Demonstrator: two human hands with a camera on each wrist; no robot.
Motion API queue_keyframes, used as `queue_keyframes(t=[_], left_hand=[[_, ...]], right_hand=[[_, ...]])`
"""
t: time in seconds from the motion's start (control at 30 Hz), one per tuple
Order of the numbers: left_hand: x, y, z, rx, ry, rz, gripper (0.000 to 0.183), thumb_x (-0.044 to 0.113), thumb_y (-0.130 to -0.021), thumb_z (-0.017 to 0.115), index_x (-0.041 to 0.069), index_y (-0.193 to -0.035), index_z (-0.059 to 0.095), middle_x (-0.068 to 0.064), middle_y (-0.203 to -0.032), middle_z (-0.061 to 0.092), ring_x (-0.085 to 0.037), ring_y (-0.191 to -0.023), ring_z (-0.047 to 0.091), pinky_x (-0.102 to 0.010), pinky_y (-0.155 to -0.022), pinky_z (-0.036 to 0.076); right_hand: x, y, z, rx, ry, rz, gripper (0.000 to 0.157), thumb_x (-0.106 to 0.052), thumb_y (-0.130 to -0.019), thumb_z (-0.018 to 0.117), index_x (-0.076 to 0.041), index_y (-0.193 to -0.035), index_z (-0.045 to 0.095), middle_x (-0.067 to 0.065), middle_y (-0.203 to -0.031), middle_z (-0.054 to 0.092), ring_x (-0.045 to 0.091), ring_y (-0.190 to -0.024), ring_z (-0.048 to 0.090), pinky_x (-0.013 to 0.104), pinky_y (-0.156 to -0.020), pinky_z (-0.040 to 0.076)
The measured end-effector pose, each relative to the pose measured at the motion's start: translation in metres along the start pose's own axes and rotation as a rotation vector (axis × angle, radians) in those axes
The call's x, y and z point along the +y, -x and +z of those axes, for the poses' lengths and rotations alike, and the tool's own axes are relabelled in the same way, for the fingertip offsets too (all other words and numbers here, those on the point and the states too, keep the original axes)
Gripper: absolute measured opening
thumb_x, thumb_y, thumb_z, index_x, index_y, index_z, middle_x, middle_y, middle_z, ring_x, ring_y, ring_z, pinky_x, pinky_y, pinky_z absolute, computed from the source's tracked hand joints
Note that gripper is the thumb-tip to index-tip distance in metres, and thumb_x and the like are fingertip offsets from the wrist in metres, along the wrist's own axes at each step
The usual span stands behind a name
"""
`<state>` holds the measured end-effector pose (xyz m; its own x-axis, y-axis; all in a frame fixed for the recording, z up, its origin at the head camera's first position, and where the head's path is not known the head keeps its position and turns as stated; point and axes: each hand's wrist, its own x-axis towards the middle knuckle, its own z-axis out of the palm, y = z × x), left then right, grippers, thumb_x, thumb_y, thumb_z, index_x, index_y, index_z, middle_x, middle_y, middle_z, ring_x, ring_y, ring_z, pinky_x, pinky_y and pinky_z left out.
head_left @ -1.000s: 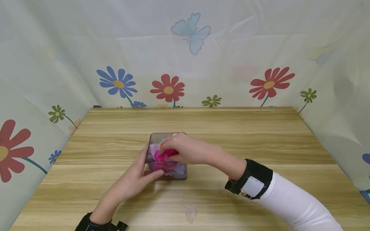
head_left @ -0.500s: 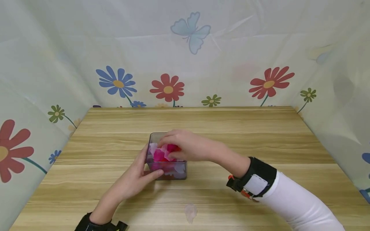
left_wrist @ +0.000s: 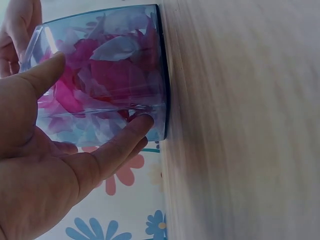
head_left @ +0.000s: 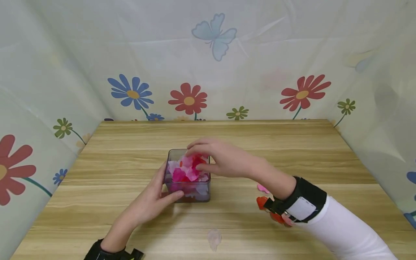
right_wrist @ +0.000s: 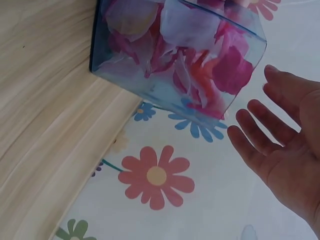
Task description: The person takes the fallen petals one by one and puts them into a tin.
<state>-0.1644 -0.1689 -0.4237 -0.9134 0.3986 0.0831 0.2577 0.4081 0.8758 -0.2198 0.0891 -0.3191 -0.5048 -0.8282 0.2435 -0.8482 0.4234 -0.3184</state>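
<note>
A clear, smoky plastic box point(head_left: 203, 198) stands on the wooden table, filled with pink, red and white petals point(head_left: 178, 175). My left hand point(head_left: 147, 206) grips its left side, thumb along the front wall; in the left wrist view, that hand's thumb and fingers point(left_wrist: 125, 140) lie against the box point(left_wrist: 142, 22). Over the box's right rim hovers my right hand point(head_left: 227, 159), fingers spread and holding nothing. The right wrist view has this hand point(right_wrist: 290, 135) just off the open end of the box point(right_wrist: 160, 97), close to a magenta petal point(right_wrist: 232, 70).
One pale petal point(head_left: 214, 239) lies on the table point(head_left: 156, 238) towards the front. Red petals point(head_left: 261, 203) and a pink petal point(head_left: 263, 188) lie to the right, partly under my right wrist. A flower-printed curtain point(head_left: 260, 54) surrounds the table's back and sides.
My right hand has risen and drawn back right from inside the box, its fingers spreading. More petals in the box show now, and the loose petals beside my right wrist have come into view.
</note>
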Motion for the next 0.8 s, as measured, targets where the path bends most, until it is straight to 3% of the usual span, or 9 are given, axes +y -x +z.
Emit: queue_keyframes(t=[0.27, 0.43, 0.63, 0.8], left_hand=[[-0.001, -0.001, 0.001, 0.0, 0.015, -0.001, 0.095, 0.033, -0.091, 0.073, 0.029, -0.158, 0.006, 0.002, -0.149, 0.026, -0.028, -0.134, 0.037, -0.029, -0.087, 0.051], [0.0, 0.0, 0.001, 0.003, -0.008, -0.014, 0.095, 0.035, -0.09, 0.073, 0.028, -0.158, 0.006, 0.002, -0.151, 0.024, -0.029, -0.135, 0.035, -0.031, -0.086, 0.052], [0.001, 0.0, 0.001, 0.008, -0.031, -0.017, 0.096, 0.037, -0.09, 0.072, 0.028, -0.158, 0.005, 0.001, -0.152, 0.022, -0.028, -0.136, 0.034, -0.029, -0.087, 0.051], [0.001, 0.001, 0.001, 0.008, -0.028, -0.02, 0.096, 0.037, -0.09, 0.073, 0.029, -0.158, 0.005, 0.001, -0.152, 0.023, -0.028, -0.135, 0.036, -0.029, -0.087, 0.051]], right_hand=[[0.006, 0.02, -0.007, 0.113, -0.001, -0.015, 0.036, -0.019, -0.09, 0.075, -0.011, -0.124, 0.065, 0.001, -0.131, 0.055, 0.016, -0.121, 0.052, 0.024, -0.1, 0.041], [0.011, 0.034, -0.006, 0.148, -0.045, 0.021, 0.038, -0.018, -0.09, 0.075, -0.01, -0.126, 0.063, 0.001, -0.133, 0.053, 0.017, -0.124, 0.05, 0.028, -0.102, 0.04], [0.021, 0.049, -0.007, 0.236, -0.137, 0.06, 0.041, -0.012, -0.089, 0.075, -0.008, -0.127, 0.06, -0.001, -0.134, 0.051, 0.017, -0.122, 0.05, 0.027, -0.09, 0.049], [0.028, 0.061, -0.012, 0.286, -0.112, 0.104, 0.041, -0.009, -0.088, 0.076, -0.008, -0.125, 0.06, -0.002, -0.127, 0.055, 0.016, -0.112, 0.055, 0.027, -0.082, 0.052]])
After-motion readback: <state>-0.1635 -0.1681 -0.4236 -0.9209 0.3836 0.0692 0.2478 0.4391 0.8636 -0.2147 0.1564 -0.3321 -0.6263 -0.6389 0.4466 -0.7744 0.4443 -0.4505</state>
